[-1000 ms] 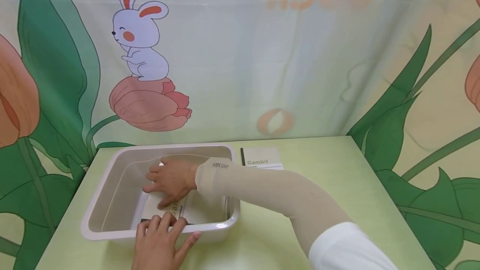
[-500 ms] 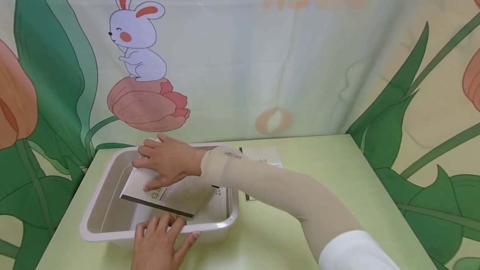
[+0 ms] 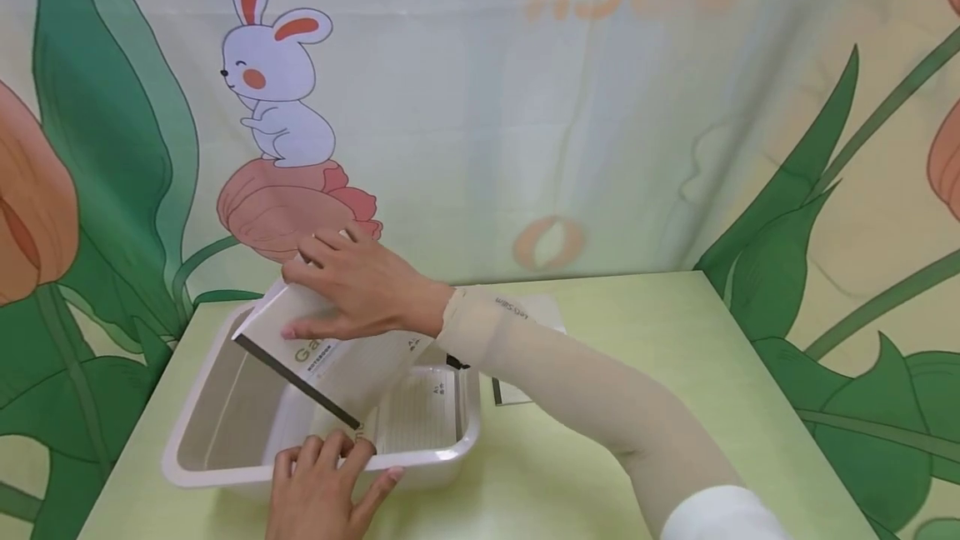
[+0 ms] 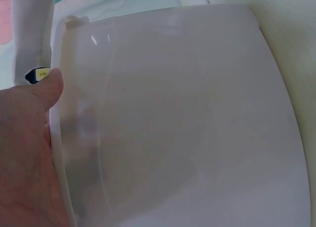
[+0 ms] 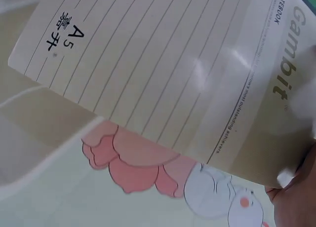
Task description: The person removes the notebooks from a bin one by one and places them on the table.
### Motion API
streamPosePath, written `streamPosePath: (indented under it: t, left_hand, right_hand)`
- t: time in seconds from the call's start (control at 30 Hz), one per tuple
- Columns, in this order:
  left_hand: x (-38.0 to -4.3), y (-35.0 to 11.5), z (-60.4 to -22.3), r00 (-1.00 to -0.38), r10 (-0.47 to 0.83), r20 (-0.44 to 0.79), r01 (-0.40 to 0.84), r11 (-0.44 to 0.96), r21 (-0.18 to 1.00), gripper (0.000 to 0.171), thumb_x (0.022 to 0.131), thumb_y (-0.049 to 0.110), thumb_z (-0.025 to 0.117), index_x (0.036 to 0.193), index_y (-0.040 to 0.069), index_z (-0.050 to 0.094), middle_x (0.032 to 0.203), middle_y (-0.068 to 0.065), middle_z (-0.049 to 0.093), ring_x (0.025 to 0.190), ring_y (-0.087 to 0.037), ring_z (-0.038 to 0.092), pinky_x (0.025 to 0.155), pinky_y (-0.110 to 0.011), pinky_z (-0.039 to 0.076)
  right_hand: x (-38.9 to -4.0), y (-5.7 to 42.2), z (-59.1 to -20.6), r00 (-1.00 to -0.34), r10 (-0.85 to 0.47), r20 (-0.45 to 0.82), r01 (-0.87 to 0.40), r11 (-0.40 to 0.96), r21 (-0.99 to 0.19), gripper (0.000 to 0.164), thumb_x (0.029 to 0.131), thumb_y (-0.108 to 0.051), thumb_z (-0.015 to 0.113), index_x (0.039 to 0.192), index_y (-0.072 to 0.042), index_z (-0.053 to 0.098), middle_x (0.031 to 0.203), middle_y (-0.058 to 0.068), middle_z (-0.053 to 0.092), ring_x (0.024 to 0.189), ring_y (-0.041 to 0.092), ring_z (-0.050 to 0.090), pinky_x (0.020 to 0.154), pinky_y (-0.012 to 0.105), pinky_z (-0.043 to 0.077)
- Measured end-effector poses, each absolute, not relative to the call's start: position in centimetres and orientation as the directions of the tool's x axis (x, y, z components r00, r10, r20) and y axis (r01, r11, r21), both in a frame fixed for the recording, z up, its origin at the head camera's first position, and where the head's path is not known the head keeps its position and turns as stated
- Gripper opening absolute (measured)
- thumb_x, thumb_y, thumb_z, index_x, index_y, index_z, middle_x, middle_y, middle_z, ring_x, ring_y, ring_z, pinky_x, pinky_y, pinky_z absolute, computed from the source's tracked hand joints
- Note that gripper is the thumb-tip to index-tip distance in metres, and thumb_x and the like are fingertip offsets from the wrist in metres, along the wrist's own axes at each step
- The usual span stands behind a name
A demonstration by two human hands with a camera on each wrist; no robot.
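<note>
While our left hand [image 3: 318,486] grips the tub's near rim [image 3: 225,477], probably steadying it, our right hand [image 3: 360,286] pinches a tilted notebook [image 3: 352,367].

2 hands [image 3: 360,286], 1 bin [image 3: 225,477], 1 printed rabbit [image 3: 291,133], at least 3 notebooks [image 3: 367,367].

the bin [image 3: 225,415] is set on the table [image 3: 675,340] before the curtain [image 3: 450,107]; the held notebook [image 3: 337,372] is kept above it, inner notebooks [image 3: 416,419] inside, an outer notebook [image 3: 546,312] to its right.

Behind the pale green table [image 3: 675,332] stands a backdrop [image 3: 480,123] printed with a white rabbit [image 3: 283,90] on a pink tulip [image 3: 288,205].
</note>
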State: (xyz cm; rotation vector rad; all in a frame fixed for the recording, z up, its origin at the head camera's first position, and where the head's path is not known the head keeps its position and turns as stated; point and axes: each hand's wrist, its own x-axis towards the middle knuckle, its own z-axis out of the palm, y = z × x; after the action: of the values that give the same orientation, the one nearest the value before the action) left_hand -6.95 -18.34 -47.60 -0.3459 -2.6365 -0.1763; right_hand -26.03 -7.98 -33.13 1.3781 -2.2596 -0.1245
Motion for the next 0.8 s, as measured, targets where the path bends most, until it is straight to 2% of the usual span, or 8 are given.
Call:
streamPosePath:
  t: [0.27, 0.33, 0.47, 0.67, 0.8]
  left_hand:
    - [-7.1, -18.4, -48.1, -0.824, 0.233, 0.516, 0.298, 0.953, 0.046, 0.044, 0.086, 0.067, 0.056, 0.086, 0.023, 0.059, 0.082, 0.004, 0.052, 0.077, -0.022, 0.048, 0.076, -0.046, 0.038]
    - [-7.1, -18.4, -48.1, -0.813, 0.237, 0.532, 0.308, 0.95, 0.047, 0.047, 0.087, 0.069, 0.053, 0.086, 0.023, 0.059, 0.082, 0.004, 0.051, 0.076, -0.022, 0.047, 0.075, -0.046, 0.037]
    - [-7.2, -18.4, -48.1, -0.801, 0.241, 0.549, 0.319, 0.946, 0.051, 0.05, 0.089, 0.071, 0.047, 0.086, 0.022, 0.059, 0.082, 0.004, 0.05, 0.076, -0.021, 0.046, 0.075, -0.045, 0.036]
    - [-7.0, -18.3, -48.0, -0.819, 0.227, 0.527, 0.303, 0.951, 0.062, 0.048, 0.088, 0.069, 0.051, 0.087, 0.022, 0.06, 0.084, 0.005, 0.05, 0.076, -0.019, 0.045, 0.077, -0.044, 0.036]
    - [-6.9, -18.2, -47.8, -0.833, 0.213, 0.511, 0.287, 0.955, 0.07, 0.047, 0.087, 0.069, 0.053, 0.087, 0.023, 0.061, 0.084, 0.005, 0.05, 0.076, -0.018, 0.044, 0.077, -0.044, 0.036]
  right_hand:
    - [-26.5, -5.0, -30.3, -0.415, -0.748, 0.517, -0.774, 0.59, 0.232, 0.062, 0.085, -0.08, 0.04, 0.116, -0.028, 0.053, 0.104, -0.009, 0.051, 0.101, 0.01, 0.046, 0.088, 0.03, 0.034]
    - [-26.5, -4.0, -29.5, -0.421, -0.716, 0.557, -0.765, 0.61, 0.207, 0.061, 0.085, -0.078, 0.044, 0.117, -0.027, 0.054, 0.103, -0.007, 0.051, 0.099, 0.011, 0.045, 0.083, 0.03, 0.033]
    - [-26.4, -2.2, -28.0, -0.417, -0.654, 0.631, -0.761, 0.631, 0.15, 0.059, 0.085, -0.073, 0.052, 0.116, -0.023, 0.056, 0.102, -0.005, 0.051, 0.097, 0.013, 0.044, 0.082, 0.03, 0.033]
    - [-26.0, 0.3, -26.7, -0.407, -0.59, 0.697, -0.773, 0.629, 0.081, 0.053, 0.085, -0.067, 0.058, 0.107, -0.019, 0.058, 0.096, -0.002, 0.051, 0.092, 0.015, 0.045, 0.081, 0.032, 0.034]
    - [-25.6, 2.6, -26.1, -0.405, -0.553, 0.728, -0.768, 0.638, 0.058, 0.05, 0.085, -0.063, 0.059, 0.106, -0.017, 0.059, 0.094, -0.001, 0.051, 0.09, 0.017, 0.044, 0.083, 0.034, 0.034]
